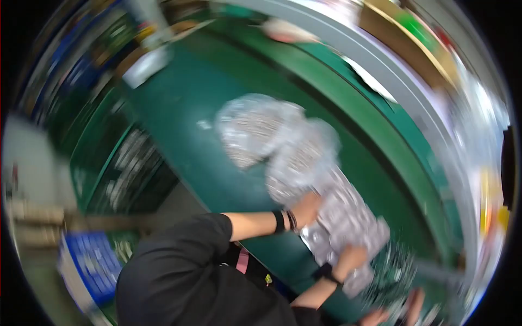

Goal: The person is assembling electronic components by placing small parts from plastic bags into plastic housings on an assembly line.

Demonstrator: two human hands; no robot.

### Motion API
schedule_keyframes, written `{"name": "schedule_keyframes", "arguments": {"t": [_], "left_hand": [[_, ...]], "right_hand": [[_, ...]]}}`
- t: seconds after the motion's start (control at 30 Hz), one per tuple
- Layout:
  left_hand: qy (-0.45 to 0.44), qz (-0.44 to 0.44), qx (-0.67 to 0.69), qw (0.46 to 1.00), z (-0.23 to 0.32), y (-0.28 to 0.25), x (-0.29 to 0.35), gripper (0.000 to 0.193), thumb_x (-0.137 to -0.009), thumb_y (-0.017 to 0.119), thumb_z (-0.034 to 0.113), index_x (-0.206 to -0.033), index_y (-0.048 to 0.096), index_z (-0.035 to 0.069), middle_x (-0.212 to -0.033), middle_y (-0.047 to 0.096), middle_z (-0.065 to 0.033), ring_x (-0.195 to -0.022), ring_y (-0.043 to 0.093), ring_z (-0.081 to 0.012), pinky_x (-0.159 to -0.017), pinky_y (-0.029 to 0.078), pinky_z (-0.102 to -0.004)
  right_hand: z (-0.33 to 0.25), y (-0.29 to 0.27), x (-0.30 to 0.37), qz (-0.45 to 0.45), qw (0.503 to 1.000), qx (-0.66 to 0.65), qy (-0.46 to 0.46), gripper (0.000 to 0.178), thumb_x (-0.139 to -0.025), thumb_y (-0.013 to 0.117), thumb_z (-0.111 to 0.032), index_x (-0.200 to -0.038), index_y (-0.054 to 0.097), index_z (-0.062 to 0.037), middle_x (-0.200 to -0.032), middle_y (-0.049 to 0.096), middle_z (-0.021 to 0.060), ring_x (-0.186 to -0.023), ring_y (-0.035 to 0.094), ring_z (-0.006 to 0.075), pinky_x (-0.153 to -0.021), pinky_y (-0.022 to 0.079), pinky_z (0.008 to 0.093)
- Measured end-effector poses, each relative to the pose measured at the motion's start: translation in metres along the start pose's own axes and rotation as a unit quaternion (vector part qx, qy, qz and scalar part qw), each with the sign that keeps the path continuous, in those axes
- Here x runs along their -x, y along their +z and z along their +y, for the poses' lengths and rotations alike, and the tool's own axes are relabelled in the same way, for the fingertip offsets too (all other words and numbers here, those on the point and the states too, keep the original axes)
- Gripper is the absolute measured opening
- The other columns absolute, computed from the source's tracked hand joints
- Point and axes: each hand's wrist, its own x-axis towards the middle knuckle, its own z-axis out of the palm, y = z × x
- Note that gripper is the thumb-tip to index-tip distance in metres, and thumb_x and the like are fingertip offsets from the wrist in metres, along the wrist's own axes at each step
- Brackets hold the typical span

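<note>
My left hand (305,209), with dark bands at the wrist, is at the near edge of a row of pale, shiny packs (348,204). Farther along, my right hand (353,258), with a black band at its wrist, touches the lower end of the same row. Motion smears the fingers of both hands, so their grip is unclear. Beyond my left hand lie two clear plastic bags, a nearer one (304,155) and a farther one (253,125), with many small greyish pieces inside. All rest on a green work table (190,130).
Another person's hands (396,311) are at the lower right, beside a heap of dark green, glinting pieces (389,271). A raised green ledge (370,133) runs along the far side. A cardboard box (408,41) sits above it. A blue and white box (92,266) stands lower left.
</note>
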Motion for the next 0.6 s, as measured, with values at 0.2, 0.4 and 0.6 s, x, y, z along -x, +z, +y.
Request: {"name": "schedule_keyframes", "arguments": {"t": [0.2, 0.4, 0.6], "left_hand": [[0.151, 0.196, 0.116, 0.962, -0.084, -0.069, -0.027, 0.025, -0.070, 0.056, 0.009, -0.094, 0.049, 0.006, -0.107, 0.042, -0.0151, -0.094, 0.048, -0.0306, -0.078, 0.042, -0.0371], [-0.101, 0.430, 0.158, 0.883, -0.272, -0.182, 0.103, 0.008, -0.075, 0.052, 0.007, -0.083, 0.053, 0.008, -0.096, 0.050, -0.0091, -0.084, 0.053, -0.0261, -0.071, 0.046, -0.0327], [-0.145, 0.612, 0.137, 0.765, -0.426, -0.312, 0.196, 0.006, -0.077, 0.050, 0.005, -0.082, 0.053, 0.006, -0.093, 0.052, -0.0075, -0.080, 0.054, -0.0245, -0.066, 0.045, -0.0302]], "right_hand": [[-0.106, -0.122, -0.167, 0.196, 0.972, -0.113, -0.070, 0.040, -0.076, 0.058, -0.030, -0.104, 0.052, -0.0017, -0.102, 0.050, 0.0184, -0.096, 0.047, 0.0337, -0.079, 0.039, 0.0420], [-0.391, -0.244, -0.062, 0.159, 0.736, -0.340, -0.563, 0.033, -0.074, 0.060, -0.013, -0.104, 0.051, -0.0017, -0.103, 0.048, 0.0202, -0.097, 0.044, 0.0351, -0.085, 0.035, 0.0429], [-0.669, -0.253, 0.103, 0.051, 0.507, -0.153, -0.847, 0.039, -0.068, 0.066, -0.025, -0.101, 0.054, -0.0074, -0.107, 0.047, 0.0133, -0.095, 0.047, 0.0295, -0.080, 0.041, 0.0387]]}}
